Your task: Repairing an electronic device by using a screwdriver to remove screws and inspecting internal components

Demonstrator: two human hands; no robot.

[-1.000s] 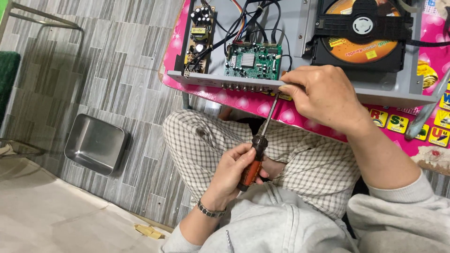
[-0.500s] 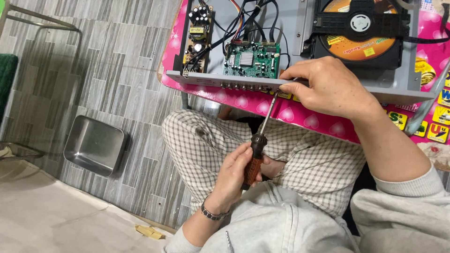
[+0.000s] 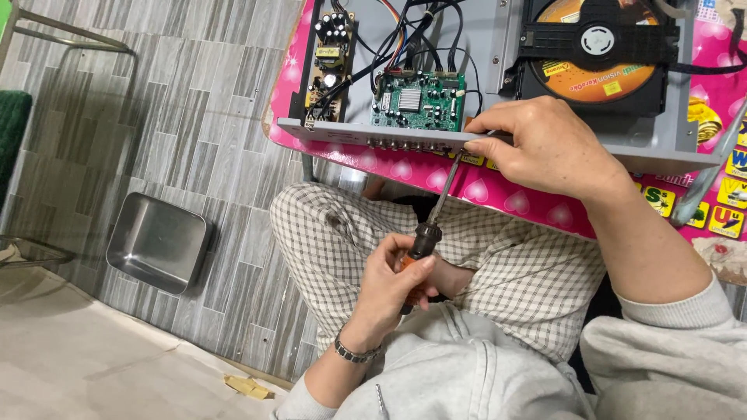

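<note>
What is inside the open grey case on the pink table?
Inside the grey case sit a green circuit board, a narrow power board, bundled wires and a disc drive holding an orange disc. The drive's black bridge covers the disc's middle.

Both hands (image 3: 393, 284) (image 3: 545, 148) curled, gripping

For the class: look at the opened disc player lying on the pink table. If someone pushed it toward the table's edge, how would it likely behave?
The disc player would probably slide rather than roll, since its flat metal chassis sits flush on the pink table. Its near edge lies close to the table's rim, so it might tip off. The exposed green circuit board and loose wires look fragile.
</note>
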